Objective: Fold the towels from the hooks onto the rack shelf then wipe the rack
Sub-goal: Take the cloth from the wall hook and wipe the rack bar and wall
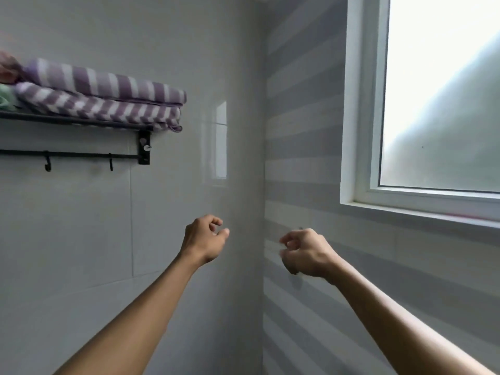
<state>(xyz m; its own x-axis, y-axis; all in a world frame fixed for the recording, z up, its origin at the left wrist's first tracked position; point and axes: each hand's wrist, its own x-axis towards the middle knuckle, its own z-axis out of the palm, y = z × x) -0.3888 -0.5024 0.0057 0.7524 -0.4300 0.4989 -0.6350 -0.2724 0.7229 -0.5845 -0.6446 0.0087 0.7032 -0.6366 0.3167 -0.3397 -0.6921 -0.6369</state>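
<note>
Two folded purple-and-white striped towels (108, 96) lie stacked on the black rack shelf (67, 121) at the upper left. A pink towel (6, 67) and a green towel (5, 98) show at the frame's left edge. Under the shelf runs a black bar (81, 155) with two bare hooks (48, 165). My left hand (204, 239) is raised in front of the white tiled wall, fingers loosely curled, holding nothing. My right hand (305, 251) is raised near the room's corner, also loosely curled and slightly blurred. Both are well below and right of the rack.
A small dark thing (292, 269) on the striped wall is mostly hidden behind my right hand. A white-framed frosted window (362, 131) with a sill fills the upper right. The two walls meet in a corner (263, 158) between my hands.
</note>
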